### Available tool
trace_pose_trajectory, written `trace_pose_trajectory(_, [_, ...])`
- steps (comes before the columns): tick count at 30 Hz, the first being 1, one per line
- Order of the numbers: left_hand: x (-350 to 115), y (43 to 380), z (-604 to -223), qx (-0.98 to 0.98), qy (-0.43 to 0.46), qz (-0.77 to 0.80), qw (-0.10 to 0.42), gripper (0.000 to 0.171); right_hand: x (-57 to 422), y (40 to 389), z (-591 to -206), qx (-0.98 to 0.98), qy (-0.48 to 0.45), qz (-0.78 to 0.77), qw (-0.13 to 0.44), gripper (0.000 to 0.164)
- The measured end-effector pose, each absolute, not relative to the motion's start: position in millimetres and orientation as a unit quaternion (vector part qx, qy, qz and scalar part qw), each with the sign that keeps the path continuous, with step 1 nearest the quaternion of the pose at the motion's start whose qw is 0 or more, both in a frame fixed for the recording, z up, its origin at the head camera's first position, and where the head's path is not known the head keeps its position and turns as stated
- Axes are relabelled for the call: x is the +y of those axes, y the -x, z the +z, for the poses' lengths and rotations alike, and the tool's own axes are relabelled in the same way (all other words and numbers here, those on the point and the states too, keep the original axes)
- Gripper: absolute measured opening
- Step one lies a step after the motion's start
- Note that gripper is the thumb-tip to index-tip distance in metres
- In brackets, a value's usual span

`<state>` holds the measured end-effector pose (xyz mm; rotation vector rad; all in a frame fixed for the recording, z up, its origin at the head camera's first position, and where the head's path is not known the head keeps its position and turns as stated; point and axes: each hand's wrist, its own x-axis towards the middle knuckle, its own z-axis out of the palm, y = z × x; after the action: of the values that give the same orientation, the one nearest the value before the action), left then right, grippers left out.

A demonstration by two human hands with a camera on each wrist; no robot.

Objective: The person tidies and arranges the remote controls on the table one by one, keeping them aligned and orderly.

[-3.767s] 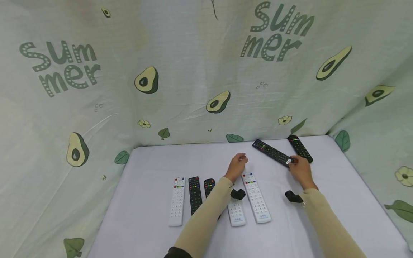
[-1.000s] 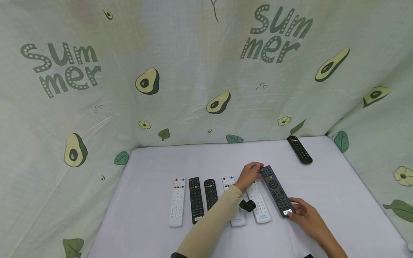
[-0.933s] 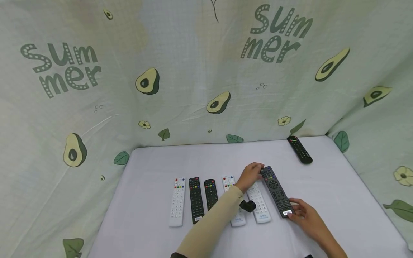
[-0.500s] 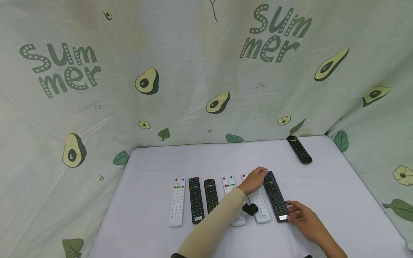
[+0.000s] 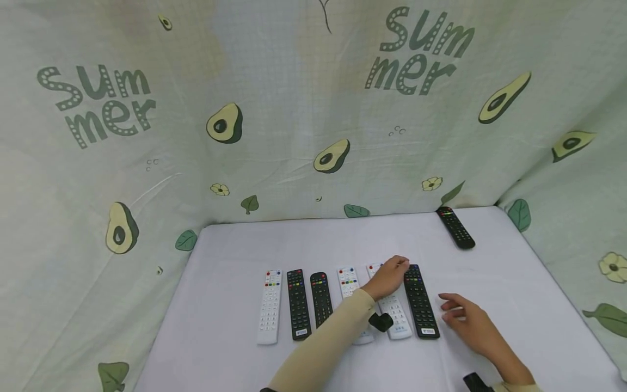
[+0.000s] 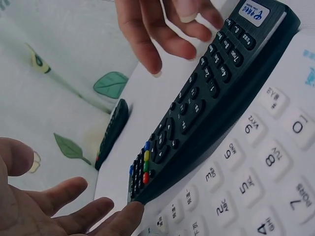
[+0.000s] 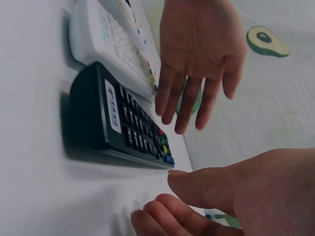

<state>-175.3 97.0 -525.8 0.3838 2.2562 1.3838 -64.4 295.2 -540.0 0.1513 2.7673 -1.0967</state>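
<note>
A black remote control (image 5: 421,302) with a white label at its near end lies at the right end of a row on the table. My left hand (image 5: 390,279) is by its far end, thumb apart from the straight fingers; in the left wrist view a fingertip is at the remote's corner, and I cannot tell whether it touches. To the right of the remote, my right hand (image 5: 469,324) is held apart from it with loosely bent fingers and nothing in them. Beside that remote lies a white remote control (image 5: 398,316), partly hidden by my left hand and wrist.
Further left in the row are another white remote (image 5: 348,280), a rounded black remote (image 5: 320,296), a longer black remote (image 5: 299,305) and a white remote (image 5: 269,307). One more black remote (image 5: 455,227) lies at the back right, near the printed cloth (image 5: 274,179).
The black remote has gone from the back right to the row's right end, carried by both hands and laid flat. My right hand has let go and moved slightly away to the right.
</note>
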Motion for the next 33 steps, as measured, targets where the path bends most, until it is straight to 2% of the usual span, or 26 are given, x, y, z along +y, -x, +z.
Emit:
trace_pose_trajectory(4, [94, 176, -528, 0.819, -0.138, 0.509, 0.227, 0.051, 312, 78, -539, 0.937, -0.041, -0.345, 0.033, 0.048])
trace_pose_trajectory(10, [89, 179, -533, 0.806, -0.134, 0.547, 0.185, 0.047, 340, 110, -541, 0.934, -0.080, -0.347, -0.030, 0.046])
trace_pose_trajectory(22, [78, 197, -543, 0.725, -0.088, 0.664, 0.162, 0.041, 374, 177, -552, 0.883, -0.227, -0.409, -0.039, 0.063])
trace_pose_trajectory(33, [73, 208, -543, 0.710, -0.058, 0.684, 0.159, 0.042, 390, 203, -563, 0.884, -0.239, -0.398, -0.049, 0.054])
